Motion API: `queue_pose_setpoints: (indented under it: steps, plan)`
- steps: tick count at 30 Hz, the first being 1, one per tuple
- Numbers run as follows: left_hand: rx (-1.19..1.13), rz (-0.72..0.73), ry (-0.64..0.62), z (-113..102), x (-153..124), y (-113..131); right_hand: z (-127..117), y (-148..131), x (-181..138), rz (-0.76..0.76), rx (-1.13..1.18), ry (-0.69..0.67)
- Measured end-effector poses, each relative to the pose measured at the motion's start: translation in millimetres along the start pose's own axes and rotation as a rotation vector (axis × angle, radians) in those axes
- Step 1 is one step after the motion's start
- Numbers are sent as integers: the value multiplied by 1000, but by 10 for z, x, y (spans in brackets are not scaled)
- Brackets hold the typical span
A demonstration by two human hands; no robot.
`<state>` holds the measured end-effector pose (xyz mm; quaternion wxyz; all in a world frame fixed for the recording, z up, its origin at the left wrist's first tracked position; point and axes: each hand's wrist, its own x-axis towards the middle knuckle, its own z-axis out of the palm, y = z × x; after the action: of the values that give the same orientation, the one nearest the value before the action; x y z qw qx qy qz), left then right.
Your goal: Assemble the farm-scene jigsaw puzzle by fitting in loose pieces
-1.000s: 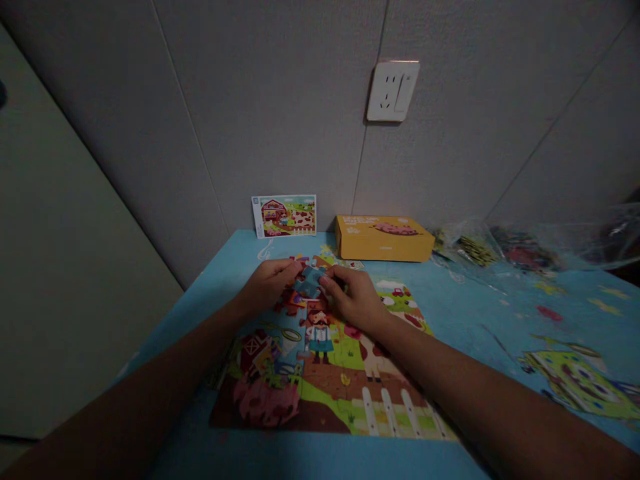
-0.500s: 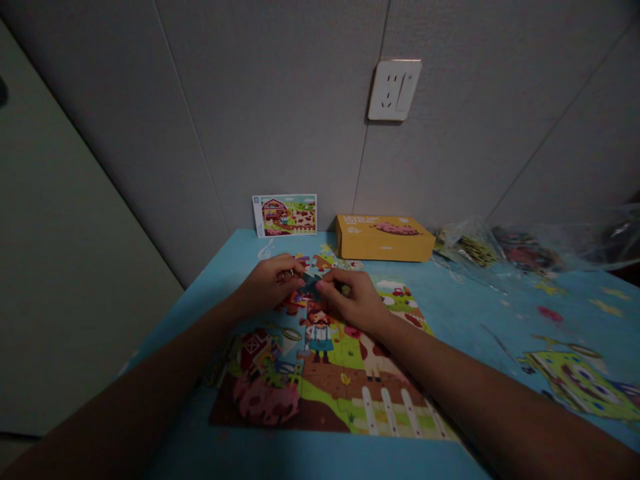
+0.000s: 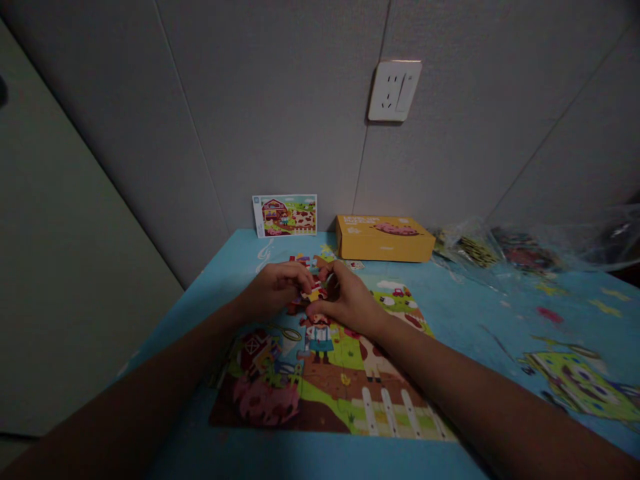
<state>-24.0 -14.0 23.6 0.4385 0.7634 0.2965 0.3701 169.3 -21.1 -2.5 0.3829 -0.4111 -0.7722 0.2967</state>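
A red and yellow jigsaw piece (image 3: 315, 291) is between my two hands, with its printed side showing. My left hand (image 3: 276, 288) pinches its left side, fingers bent. From the right, my right hand (image 3: 350, 300) has thumb and forefinger at the piece's edge. Below them lies a partly joined farm jigsaw puzzle (image 3: 345, 390), showing a farmer, a cow and a white fence. Loose pieces (image 3: 257, 350) rest on its left part, and more lie just behind my fingers. My hands cover part of the puzzle's upper area.
A small picture card (image 3: 287, 215) of the farm leans on the wall. Beside it stands a yellow puzzle box (image 3: 385, 240). Clear plastic bags (image 3: 470, 250) with pieces in them lie to the right. The blue tablecloth (image 3: 465, 333) has cartoon prints. A wall socket (image 3: 395, 91) is above.
The piece has turned from its plain grey-blue side to its printed side. My right hand's fingers have shifted slightly left and spread around it.
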Motion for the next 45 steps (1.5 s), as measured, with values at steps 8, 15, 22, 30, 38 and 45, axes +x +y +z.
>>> queue_pose_setpoints:
  steps: [8,15,22,30,38,45]
  plan:
    - [22,-113,63,-37,-40,66,-17,-2,3,-8,-106,-107]
    - [297,4,149,-114,-9,4,-38,-38,0,-86,-154,-54]
    - [893,-6,-14,-229,3,-59,-16,-34,-10,-72,-241,-123]
    - [903,-39,-211,-204,-49,-52,-34,-70,-25,-156,-334,-231]
    - [1036,-142,-215,-261,-12,-64,-65,-90,-41,-235,-349,-278]
    - [1006,-153,-159,-271,-14,-41,-34,-80,-52,-133,-224,-262]
